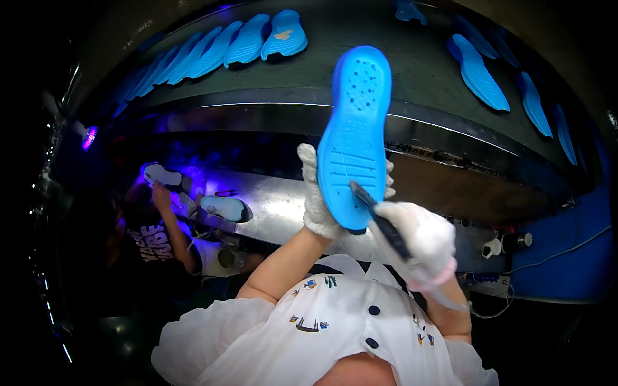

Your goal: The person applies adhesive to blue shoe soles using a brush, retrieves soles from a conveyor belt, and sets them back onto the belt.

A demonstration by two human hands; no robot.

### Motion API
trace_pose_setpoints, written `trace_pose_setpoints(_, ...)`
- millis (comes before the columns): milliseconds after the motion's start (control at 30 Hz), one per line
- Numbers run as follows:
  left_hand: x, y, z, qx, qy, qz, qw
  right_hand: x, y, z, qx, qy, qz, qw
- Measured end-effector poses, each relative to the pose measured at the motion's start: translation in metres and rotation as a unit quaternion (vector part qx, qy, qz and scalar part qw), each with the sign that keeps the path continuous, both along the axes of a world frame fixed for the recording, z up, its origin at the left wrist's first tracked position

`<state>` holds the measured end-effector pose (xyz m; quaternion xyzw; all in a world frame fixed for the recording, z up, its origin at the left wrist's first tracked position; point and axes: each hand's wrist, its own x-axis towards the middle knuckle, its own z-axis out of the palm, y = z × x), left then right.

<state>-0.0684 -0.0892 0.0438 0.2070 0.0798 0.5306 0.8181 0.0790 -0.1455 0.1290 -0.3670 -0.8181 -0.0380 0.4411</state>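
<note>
A blue shoe sole (pixel 354 138) is held up in front of me, with small holes at its far end and cross grooves nearer to me. My left hand (pixel 317 199), in a white glove, grips it from beneath; the fingers show along both edges. In my gloved right hand (pixel 421 235) is a black-handled tool (pixel 386 228). Its narrow dark tip meets the sole's grooved face near the close end. I cannot make out what kind of tip it is. A thin pale line runs along the sole ahead of the tip.
Beyond a metal rail (pixel 257 96) lies a dark green belt bearing several blue soles, a row at the left (pixel 215 51) and others at the right (pixel 479 74). At left, a co-worker's hand (pixel 161 196) is near pale soles under purple light. A metal bench (pixel 277 206) stands between us.
</note>
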Motion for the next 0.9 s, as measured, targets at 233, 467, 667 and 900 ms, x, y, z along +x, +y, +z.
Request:
trace_pose_setpoints(233, 0.019, -0.022, -0.012, -0.054, -0.083, -0.097, 0.99, 0.016, 0.025, -0.027, 0.091, 0.041, -0.029, 0.995)
trace_pose_setpoints(467, 0.014, -0.015, -0.005, -0.078, -0.024, -0.08, 0.993, 0.016, 0.016, -0.021, -0.071, 0.282, -0.095, 0.952)
trace_pose_setpoints(667, 0.017, -0.01, 0.001, -0.044, -0.066, -0.092, 0.993, 0.012, 0.01, -0.024, -0.025, 0.086, 0.126, 0.988)
trace_pose_setpoints(900, 0.007, 0.01, 0.001, -0.028, -0.103, -0.13, 0.986, 0.007, -0.004, -0.036, 0.042, -0.038, 0.097, 0.994)
